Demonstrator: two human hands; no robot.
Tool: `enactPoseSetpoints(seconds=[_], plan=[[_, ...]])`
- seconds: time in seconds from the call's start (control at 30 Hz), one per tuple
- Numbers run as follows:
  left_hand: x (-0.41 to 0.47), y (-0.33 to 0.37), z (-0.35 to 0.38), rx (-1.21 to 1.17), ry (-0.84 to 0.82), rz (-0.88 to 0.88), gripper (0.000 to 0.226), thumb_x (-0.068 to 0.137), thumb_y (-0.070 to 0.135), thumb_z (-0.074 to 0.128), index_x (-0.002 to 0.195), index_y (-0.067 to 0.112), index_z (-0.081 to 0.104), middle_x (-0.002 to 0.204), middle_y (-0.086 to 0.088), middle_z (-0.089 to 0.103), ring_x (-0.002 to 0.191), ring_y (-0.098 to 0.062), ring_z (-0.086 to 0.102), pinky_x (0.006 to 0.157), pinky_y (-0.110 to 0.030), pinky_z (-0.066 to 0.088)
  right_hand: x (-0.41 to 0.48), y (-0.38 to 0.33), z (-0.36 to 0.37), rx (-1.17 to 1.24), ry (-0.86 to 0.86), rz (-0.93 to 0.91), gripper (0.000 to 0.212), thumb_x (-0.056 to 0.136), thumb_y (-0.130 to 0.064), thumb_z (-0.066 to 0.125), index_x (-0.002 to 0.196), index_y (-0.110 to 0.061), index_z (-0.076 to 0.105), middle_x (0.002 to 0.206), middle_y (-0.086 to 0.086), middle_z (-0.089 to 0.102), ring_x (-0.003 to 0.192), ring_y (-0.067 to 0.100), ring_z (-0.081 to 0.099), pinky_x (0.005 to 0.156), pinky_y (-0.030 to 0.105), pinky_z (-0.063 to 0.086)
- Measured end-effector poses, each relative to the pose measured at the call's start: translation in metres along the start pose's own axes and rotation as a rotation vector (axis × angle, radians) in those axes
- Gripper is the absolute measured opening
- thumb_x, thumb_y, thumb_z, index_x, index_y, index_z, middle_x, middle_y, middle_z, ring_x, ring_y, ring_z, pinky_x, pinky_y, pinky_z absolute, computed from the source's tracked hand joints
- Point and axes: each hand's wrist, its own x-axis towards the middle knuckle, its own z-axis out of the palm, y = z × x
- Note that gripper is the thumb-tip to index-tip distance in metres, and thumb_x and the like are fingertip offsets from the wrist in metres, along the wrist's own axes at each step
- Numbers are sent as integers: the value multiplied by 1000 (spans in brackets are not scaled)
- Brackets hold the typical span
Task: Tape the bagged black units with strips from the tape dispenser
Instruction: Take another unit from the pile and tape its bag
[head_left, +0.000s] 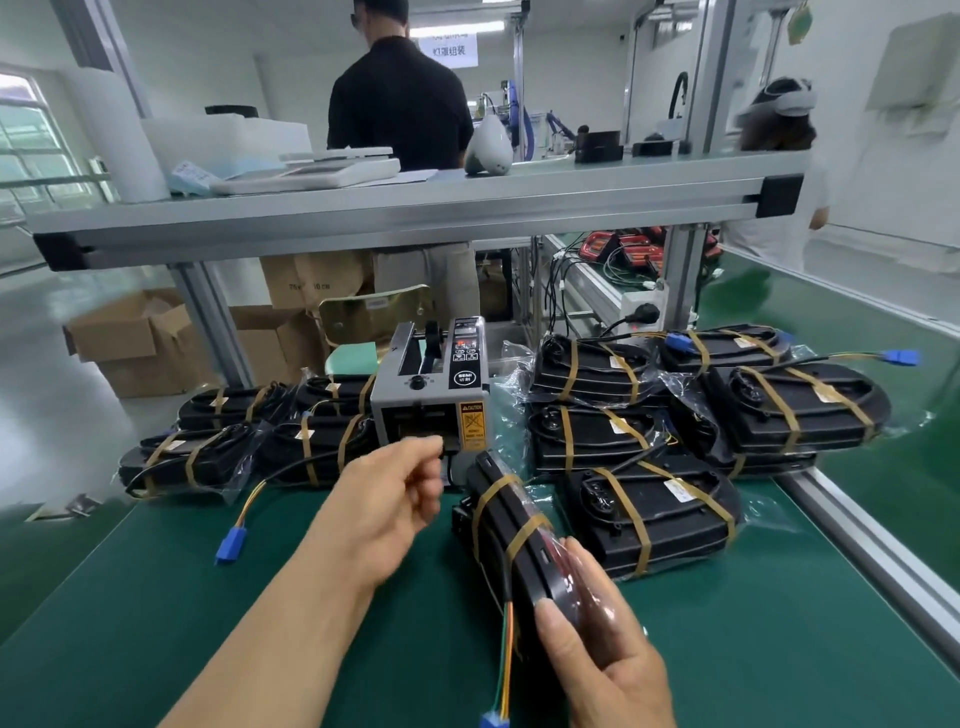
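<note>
Two tape bands already cross the unit (511, 525), which stands on edge mid-counter, just in front of the dispenser (431, 400) at the far edge. Right grip (597, 644) is clamped round its near end, bag film under the fingers. Left grip (395, 499) is at the dispenser mouth, thumb and fingers drawn together; no strip shows, so I cannot tell if one sits between them. Taped units are piled toward the far-left (208, 452) and far-right (675, 426) corners.

Judgement: the step in hand is fetching a strip. Pull it straight out from the mouth and hold it by one end so it does not curl onto itself. Steady the unit with the film snug. Lay the strip clear of the wires (506, 660), wrap, then press flat. Likely risk: the strip catching loose film or the counter (208, 623).
</note>
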Motion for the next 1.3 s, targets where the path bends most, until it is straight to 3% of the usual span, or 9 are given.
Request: enactPoseSetpoints(seconds=[0.1,0.27,0.43,0.57,0.63,0.8,0.93,1.3], plan=[[-47,-3,6,222,-261,46,12,68,28,75,66,19,68,63,2,54,55,-7,48,55,-18,45,-1,0,1,15,-35,41,54,66,-7,77,118,-23,70,106,-1,77,100,11,73,78,12,54],[-65,-12,18,513,-311,105,11,81,16,74,69,15,73,67,0,67,57,-2,57,57,-12,44,-3,-6,0,-45,-87,57,55,79,13,70,122,-21,66,108,-5,77,104,8,71,84,14,53],[-51,-9,18,796,-334,173,12,83,20,74,74,13,70,78,-2,72,74,-8,64,79,-27,52,-4,-12,-2,-75,-120,67,54,83,14,66,123,-22,65,105,-11,77,99,3,71,78,10,52],[-43,-1,19,908,-437,190,16,86,22,71,71,18,69,73,5,66,69,-4,59,68,-16,48,-5,-11,-3,-98,-136,54,54,83,11,68,126,-23,64,113,-9,75,110,6,68,93,17,52],[-40,4,20,951,-477,201,19,87,20,70,68,21,67,69,11,64,66,0,57,64,-12,45,-4,-10,-3,-97,-143,54,55,83,11,69,126,-22,63,114,-6,75,111,9,68,98,20,51],[-34,7,23,971,-509,202,22,87,14,69,67,20,64,61,15,61,56,4,52,56,-10,41,-3,-10,-4,-95,-137,52,54,82,12,68,125,-22,64,111,-7,76,107,8,70,89,16,53],[-30,4,22,967,-492,192,20,86,16,69,67,20,65,64,8,58,60,-5,50,57,-19,43,-3,-11,-5,-106,-139,51,53,83,10,69,124,-23,64,110,-11,75,105,3,69,82,10,51],[-27,-3,19,1014,-439,242,16,84,25,72,70,21,68,61,13,58,57,1,50,55,-12,41,-4,-11,-5,-122,-136,34,53,83,9,70,123,-25,63,107,-21,74,102,-6,67,78,4,48]])
